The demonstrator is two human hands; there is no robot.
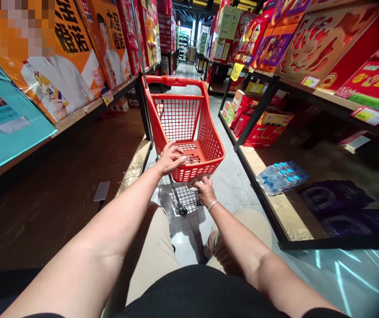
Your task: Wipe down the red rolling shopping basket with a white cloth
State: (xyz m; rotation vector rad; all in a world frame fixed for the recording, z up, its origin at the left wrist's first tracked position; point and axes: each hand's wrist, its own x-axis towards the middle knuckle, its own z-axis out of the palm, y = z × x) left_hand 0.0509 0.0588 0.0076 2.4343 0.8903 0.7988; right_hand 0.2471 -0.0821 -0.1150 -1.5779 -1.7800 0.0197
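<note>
A red plastic shopping cart (189,166) stands in front of me with its front end toward my knees. Its latticed basket holds nothing that I can see. My left hand (170,158) lies over the near left corner of the basket's rim, fingers stretched and apart. Lower down, my right hand (206,191) is at the underside of the basket's front, its fingers bent around a small pale, cloth-like piece (194,180) pressed against the cart. What this piece is cannot be made out clearly. A bracelet circles my right wrist.
Shelves with gift boxes flank the narrow aisle. On the left are orange boxes (73,57) and a turquoise box (7,110). The low right shelf bears a pack of bottled water (282,177) and red cartons (264,132). A caster wheel (182,209) rests on the grey floor.
</note>
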